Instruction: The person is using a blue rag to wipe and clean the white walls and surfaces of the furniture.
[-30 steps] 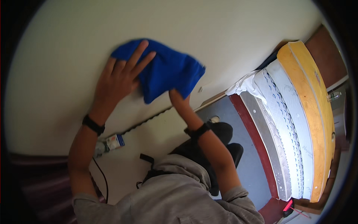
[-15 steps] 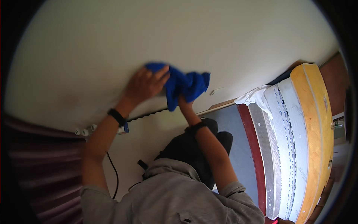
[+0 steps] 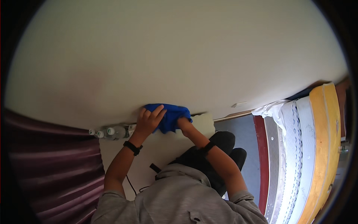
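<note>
A blue cloth [image 3: 169, 112] lies bunched against the pale wall [image 3: 186, 56], just above a white surface [image 3: 149, 155]. My left hand [image 3: 149, 120] is on the cloth's left part, its fingers bent over the fabric and pressing it to the wall. At the cloth's lower right, my right hand [image 3: 183, 125] has its fingers closed in the folds. Part of that hand is blurred, and its fingertips are hidden by the fabric.
Clear plastic bottles [image 3: 118, 132] with pale caps stand left of my left hand, beside a purple curtain [image 3: 56, 164]. On the right, a yellow mattress [image 3: 321, 149] leans next to white ones [image 3: 304, 149]. A black cable [image 3: 131, 186] runs near my left elbow.
Both hands and the cloth have come down the wall toward the white surface. The cloth's right end, which was raised and bunched, is now lower and flatter. More of the bottles shows.
</note>
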A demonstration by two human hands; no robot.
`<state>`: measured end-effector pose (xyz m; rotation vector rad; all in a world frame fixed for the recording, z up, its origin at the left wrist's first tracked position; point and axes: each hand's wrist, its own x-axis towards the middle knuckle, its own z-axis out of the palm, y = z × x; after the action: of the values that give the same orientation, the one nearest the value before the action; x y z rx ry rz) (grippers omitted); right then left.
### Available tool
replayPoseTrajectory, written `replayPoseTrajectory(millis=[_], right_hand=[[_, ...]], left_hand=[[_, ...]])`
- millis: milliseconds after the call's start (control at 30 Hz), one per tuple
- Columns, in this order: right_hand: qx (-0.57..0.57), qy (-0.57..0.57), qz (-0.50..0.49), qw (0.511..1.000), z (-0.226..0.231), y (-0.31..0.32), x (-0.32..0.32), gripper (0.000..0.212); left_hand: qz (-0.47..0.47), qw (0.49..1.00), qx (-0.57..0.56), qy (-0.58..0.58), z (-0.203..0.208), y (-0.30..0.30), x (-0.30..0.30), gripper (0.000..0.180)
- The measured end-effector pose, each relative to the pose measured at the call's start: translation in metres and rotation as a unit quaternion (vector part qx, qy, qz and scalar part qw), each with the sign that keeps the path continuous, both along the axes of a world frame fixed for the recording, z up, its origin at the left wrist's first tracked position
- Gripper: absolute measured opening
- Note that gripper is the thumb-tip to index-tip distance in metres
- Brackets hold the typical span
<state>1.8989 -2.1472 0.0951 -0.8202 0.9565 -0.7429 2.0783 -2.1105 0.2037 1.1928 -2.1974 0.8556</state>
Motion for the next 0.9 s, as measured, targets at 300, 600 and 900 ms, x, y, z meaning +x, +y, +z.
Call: replayPoseTrajectory(millis=[300, 600, 900], right_hand=[[0.173, -0.13, 0.029, 0.976, 0.03, 0.009, 0.064, 0.034], [-0.673, 0.158, -0.028, 0.722, 0.275, 0.052, 0.09, 0.027], [-0.583, 0.124, 0.034, 0.802, 0.122, 0.052, 0.126, 0.035]], left_hand=[[0.123, 0.974, 0.174, 0.081, -0.041, 0.063, 0.04, 0.059], [0.132, 0.924, -0.207, 0.293, 0.18, 0.047, 0.114, 0.051], [0.193, 0.946, 0.084, 0.246, 0.023, 0.087, 0.15, 0.023]])
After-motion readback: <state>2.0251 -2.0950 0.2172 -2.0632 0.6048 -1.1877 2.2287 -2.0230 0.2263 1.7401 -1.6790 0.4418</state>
